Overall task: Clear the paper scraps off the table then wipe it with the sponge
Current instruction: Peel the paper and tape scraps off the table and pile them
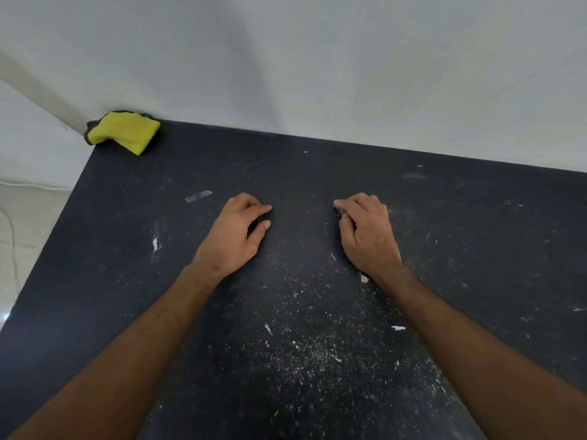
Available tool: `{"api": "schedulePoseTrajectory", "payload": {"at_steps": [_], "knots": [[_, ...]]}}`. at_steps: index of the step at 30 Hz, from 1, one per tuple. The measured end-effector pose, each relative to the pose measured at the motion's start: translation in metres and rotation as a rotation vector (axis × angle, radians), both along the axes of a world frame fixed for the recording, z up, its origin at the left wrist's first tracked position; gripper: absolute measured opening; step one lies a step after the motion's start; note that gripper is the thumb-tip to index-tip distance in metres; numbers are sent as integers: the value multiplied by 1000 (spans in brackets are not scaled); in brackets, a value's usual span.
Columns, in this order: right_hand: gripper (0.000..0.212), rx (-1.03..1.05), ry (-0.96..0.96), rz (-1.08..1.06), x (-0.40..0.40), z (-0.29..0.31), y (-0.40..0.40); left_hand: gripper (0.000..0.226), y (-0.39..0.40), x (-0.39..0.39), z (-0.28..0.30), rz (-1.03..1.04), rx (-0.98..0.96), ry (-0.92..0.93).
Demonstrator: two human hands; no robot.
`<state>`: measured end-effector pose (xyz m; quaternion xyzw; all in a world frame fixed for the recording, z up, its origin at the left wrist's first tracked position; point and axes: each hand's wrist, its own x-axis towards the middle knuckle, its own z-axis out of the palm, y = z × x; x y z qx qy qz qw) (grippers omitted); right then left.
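- Head view, the only one: you look down on a matte black table top (pixel 476 236) set against a pale grey wall (pixel 317 58), with both your bare forearms reaching forward across it.
- The small white paper scraps (pixel 397 328) are mostly fine specks, thickest in the near middle between your forearms, with a few larger slivers scattered beside them and one flat greyish strip (pixel 198 195) lying just left of your left hand.
- The yellow sponge with its dark scouring back (pixel 125 131) sits in the far left corner, touching the wall, well apart from both hands.
- Risk: the specks are tiny and light, so a quick sweep could scatter them over the edge or drag them under your forearms; wiping too soon would likely smear them.
- Your left hand (pixel 235 233) rests knuckles up, fingers loosely curled, thumb and forefinger tips apart, holding nothing visible.
- Your right hand (pixel 365 233) mirrors it, fingers curled more tightly toward the thumb; it may be pinching a scrap, but I cannot tell.
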<state>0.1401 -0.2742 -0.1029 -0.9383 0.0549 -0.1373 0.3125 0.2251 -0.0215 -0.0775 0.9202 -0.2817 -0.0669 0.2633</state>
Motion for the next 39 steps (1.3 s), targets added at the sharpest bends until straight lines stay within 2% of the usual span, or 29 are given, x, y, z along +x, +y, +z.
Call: {"api": "schedulePoseTrajectory", "payload": {"at_steps": [4,11,14,17,20,23,26,28,32,34,39], "knots": [[15,-23,-20,5,-1,1,1,24,-1,1,-2,20,-2,-59],[9,8,-18,-20,-1,2,2,24,18,1,11,177,-129,-33],[14,85,2,6,5,9,23,31,38,7,17,249,-141,-48],[27,106,-1,110,22,12,61,36,57,18,20,314,-97,-31],[29,130,8,96,41,9,90,32,71,33,17,355,-101,21],[27,52,54,71,49,3,102,22,78,50,12,333,-60,16],[30,6,64,73,49,1,103,31,80,65,7,236,64,37],[37,-2,63,63,49,1,104,36,82,69,5,172,77,21],[39,-4,91,54,51,3,105,21,87,79,4,102,42,-114],[33,-3,88,49,51,2,105,16,87,82,4,71,69,-107],[35,0,70,50,50,0,105,12,97,71,0,179,21,10]]}}
